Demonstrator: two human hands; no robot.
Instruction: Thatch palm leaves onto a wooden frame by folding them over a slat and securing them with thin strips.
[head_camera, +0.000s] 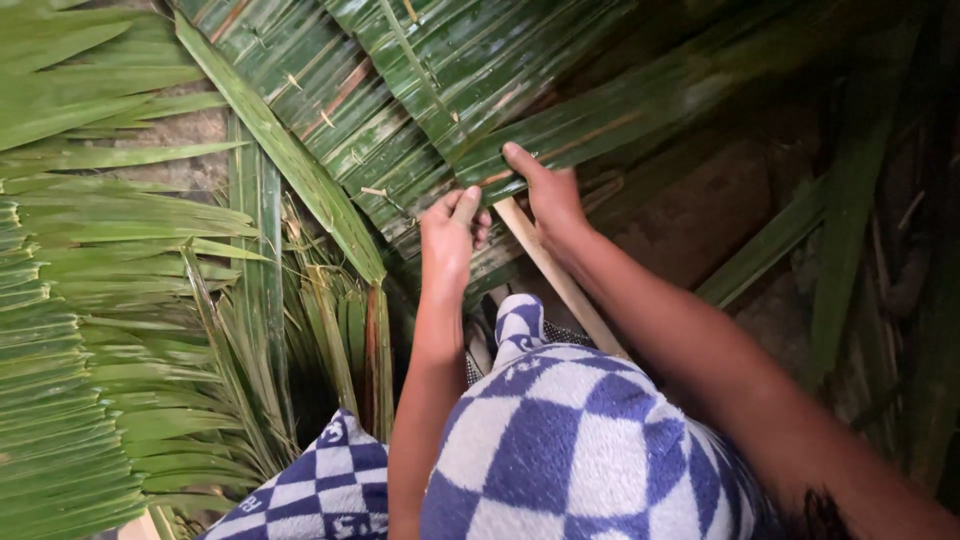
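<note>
The left hand (447, 235) is closed, pinching a thin sliver at the edge of the folded palm leaf (560, 130). The right hand (548, 195) presses open fingers flat on that leaf above the wooden slat (560, 280). Keeping the fold taut would likely help the pinning hold

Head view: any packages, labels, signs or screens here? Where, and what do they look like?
None of those in view.
Nearest to it: small white marks printed on the blue squares of the blue-and-white checked cloth over the person's knees, bottom centre; too small to make out.
Everything else is green palm leaves, a pale wooden stick and the two hands, left hand and right hand, on the leaves.
</note>
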